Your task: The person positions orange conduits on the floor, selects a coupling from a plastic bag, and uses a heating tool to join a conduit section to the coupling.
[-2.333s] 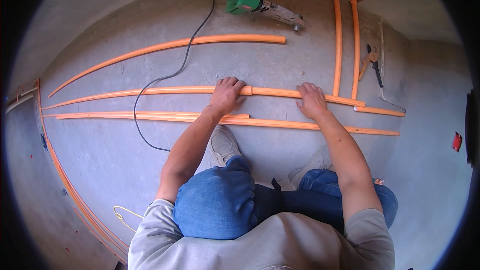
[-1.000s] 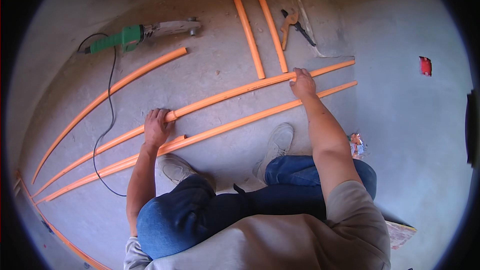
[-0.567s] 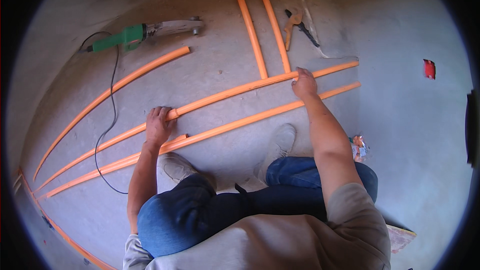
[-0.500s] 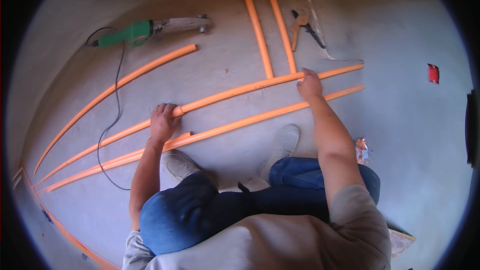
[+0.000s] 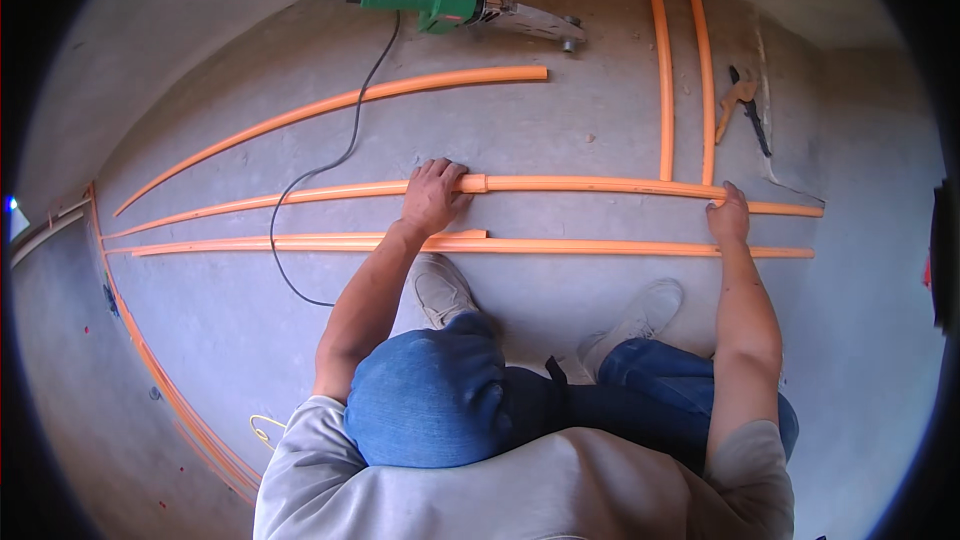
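My left hand (image 5: 432,202) is closed around a long orange pipe (image 5: 590,184) lying across the floor, just left of its thicker coupling (image 5: 478,183). Farther right, my right hand (image 5: 730,215) grips the same pipe between thumb and fingers, near its right end. Two orange pipes, a left one (image 5: 661,90) and a right one (image 5: 705,90), come down from the far side; their near ends reach the long pipe, and I cannot tell whether they touch it. Nearer to me lies another long orange pipe (image 5: 600,247), with a shorter piece (image 5: 440,237) alongside it.
A green pipe-welding tool (image 5: 450,10) lies at the back, its black cord (image 5: 350,140) crossing the pipes. Another orange pipe (image 5: 450,78) lies below it. A pipe cutter (image 5: 745,105) rests at far right, near the wall. More orange pipes (image 5: 175,380) run at the left.
The view has swung left, so pipes and tools sit farther right in the picture. Both hands stay on the same long pipe, with the coupling still just right of my left hand.
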Available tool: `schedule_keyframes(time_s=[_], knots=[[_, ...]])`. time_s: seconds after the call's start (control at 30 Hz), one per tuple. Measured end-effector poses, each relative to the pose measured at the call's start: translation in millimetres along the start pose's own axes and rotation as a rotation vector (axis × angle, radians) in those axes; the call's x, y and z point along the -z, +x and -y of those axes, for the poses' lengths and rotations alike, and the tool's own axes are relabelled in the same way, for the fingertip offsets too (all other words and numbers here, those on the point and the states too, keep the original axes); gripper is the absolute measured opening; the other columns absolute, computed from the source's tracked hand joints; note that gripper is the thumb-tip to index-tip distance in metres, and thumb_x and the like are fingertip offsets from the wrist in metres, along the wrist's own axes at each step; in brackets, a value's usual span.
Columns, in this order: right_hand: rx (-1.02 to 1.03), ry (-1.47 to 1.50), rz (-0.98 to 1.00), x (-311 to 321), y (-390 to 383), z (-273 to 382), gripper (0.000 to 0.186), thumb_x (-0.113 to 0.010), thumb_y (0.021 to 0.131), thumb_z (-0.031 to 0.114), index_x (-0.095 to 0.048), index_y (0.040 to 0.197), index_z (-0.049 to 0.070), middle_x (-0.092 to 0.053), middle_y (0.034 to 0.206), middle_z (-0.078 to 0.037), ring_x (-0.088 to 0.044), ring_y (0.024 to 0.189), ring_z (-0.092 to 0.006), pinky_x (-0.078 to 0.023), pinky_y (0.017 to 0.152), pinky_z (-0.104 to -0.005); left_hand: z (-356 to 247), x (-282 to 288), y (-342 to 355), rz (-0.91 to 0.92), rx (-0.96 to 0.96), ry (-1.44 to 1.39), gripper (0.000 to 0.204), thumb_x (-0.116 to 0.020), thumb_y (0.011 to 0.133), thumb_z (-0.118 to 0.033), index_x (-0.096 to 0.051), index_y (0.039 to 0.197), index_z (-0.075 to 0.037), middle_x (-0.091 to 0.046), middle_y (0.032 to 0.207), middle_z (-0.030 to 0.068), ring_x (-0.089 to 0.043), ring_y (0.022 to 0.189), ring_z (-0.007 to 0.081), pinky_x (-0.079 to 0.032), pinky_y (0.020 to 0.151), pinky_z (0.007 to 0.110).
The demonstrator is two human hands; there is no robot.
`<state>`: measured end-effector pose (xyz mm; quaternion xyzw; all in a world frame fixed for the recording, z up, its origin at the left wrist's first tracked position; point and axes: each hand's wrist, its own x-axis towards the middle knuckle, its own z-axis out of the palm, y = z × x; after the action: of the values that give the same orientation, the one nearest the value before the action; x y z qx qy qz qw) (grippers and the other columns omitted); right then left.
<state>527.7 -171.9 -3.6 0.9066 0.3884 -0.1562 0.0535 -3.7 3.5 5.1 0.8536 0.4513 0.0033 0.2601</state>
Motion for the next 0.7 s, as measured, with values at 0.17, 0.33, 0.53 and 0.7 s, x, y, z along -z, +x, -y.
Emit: schedule_keyframes(time_s=[0.17, 0.33, 0.53, 0.7], knots=[[-0.003, -0.004, 0.000, 0, 2, -3, 0.061, -0.074, 0.082, 0.017, -0.054, 0.139, 0.010, -0.057, 0.135, -0.015, -0.055, 0.126, -0.0342, -0.049, 0.105, -0.0438, 3, 4, -3, 0.008, 0.013, -0.009, 0.043, -0.079, 0.079, -0.025, -0.065, 0.116, -0.010, -0.061, 0.112, 0.0081, -0.055, 0.112, 0.0296, -0.043, 0.099, 0.043], [0.008, 0.005, -0.042, 0, 4, -5, 0.064, -0.075, 0.080, 0.020, -0.054, 0.139, 0.008, -0.057, 0.136, -0.017, -0.055, 0.127, -0.0350, -0.048, 0.106, -0.0436, 6, 5, -12, -0.009, 0.039, 0.006, 0.046, -0.080, 0.078, -0.026, -0.064, 0.117, -0.010, -0.061, 0.114, 0.0088, -0.055, 0.113, 0.0305, -0.042, 0.099, 0.044], [0.013, 0.014, -0.036, -4, 11, -27, 0.063, -0.076, 0.080, 0.022, -0.055, 0.137, 0.007, -0.058, 0.135, -0.018, -0.056, 0.126, -0.0357, -0.048, 0.106, -0.0422, 0, 0, -16, -0.134, -0.017, -0.024, 0.047, -0.080, 0.079, -0.028, -0.063, 0.119, -0.010, -0.060, 0.118, 0.0107, -0.054, 0.115, 0.0325, -0.042, 0.100, 0.045], [-0.039, 0.005, 0.009, 3, 7, 0, 0.058, -0.074, 0.080, 0.020, -0.058, 0.133, 0.005, -0.060, 0.131, -0.018, -0.058, 0.123, -0.0354, -0.049, 0.104, -0.0418, -7, 3, -1, -0.049, -0.062, -0.026, 0.043, -0.078, 0.081, -0.026, -0.064, 0.118, -0.010, -0.062, 0.115, 0.0098, -0.056, 0.112, 0.0330, -0.044, 0.098, 0.046]])
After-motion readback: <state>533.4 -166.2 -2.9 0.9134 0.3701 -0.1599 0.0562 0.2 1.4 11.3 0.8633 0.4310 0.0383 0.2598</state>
